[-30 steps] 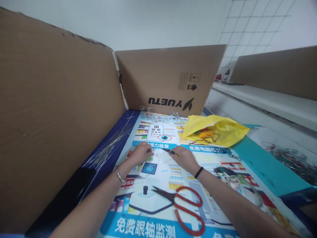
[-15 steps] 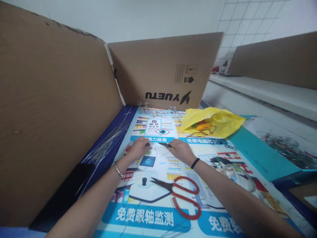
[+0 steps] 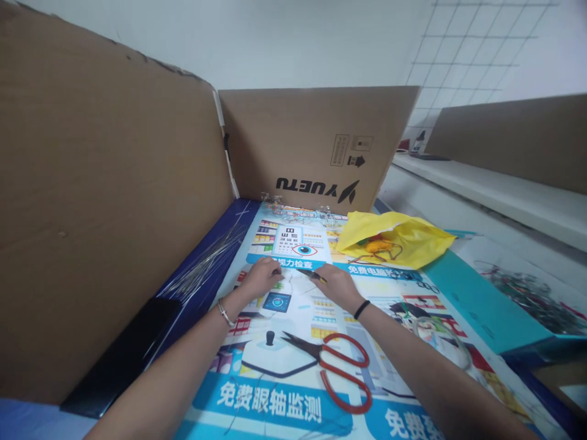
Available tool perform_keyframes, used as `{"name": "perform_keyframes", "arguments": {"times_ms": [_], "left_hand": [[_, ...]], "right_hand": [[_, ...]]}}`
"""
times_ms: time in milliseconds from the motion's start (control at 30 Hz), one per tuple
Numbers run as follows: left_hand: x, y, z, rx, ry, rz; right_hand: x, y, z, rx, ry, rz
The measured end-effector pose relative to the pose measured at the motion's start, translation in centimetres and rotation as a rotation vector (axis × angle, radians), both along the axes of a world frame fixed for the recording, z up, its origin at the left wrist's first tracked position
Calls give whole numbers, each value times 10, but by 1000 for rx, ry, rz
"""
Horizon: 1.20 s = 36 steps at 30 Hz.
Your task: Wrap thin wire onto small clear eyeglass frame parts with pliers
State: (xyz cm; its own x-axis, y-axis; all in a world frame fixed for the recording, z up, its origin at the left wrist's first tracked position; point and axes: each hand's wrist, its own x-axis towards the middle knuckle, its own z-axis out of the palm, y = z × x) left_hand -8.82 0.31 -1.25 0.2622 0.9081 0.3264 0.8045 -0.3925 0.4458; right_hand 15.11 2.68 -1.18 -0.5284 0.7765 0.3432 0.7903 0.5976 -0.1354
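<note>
My left hand is closed, its thumb and fingers pinched together near the eye chart print; a thin wire seems to come from the fingertips. Facing it, my right hand is closed around a small dark-tipped tool with a bit of yellow, its tip pointing at my left hand. A small gap parts the two hands. Nearer to me, red-handled scissors lie on the printed sheet with blades slightly apart. Loose thin wires lie on the sheet around them.
A yellow bag with orange string stands behind on the right. Bundled wires lie at the left by a black box. Cardboard panels rise at left and back. Tangled wires fill a turquoise tray at the right.
The camera view has tilted and shifted slightly, so the whole scene sits a little lower. Both hands keep nearly the same place and grip over the sheet.
</note>
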Motion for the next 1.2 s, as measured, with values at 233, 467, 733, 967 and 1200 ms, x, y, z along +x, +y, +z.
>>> {"name": "perform_keyframes", "arguments": {"times_ms": [233,467,733,967,1200], "left_hand": [[-1,1,-1,23,0,-5],[-1,0,-1,14,-7,8],[2,4,0,11,24,-19],[6,9,-1,33,19,-39],[9,6,1,34,15,-27]], "right_hand": [[2,4,-5,-1,-12,26],[3,3,-2,-8,-36,23],[4,3,-3,-12,-26,21],[6,4,-4,6,12,30],[4,5,-5,25,0,13]]}}
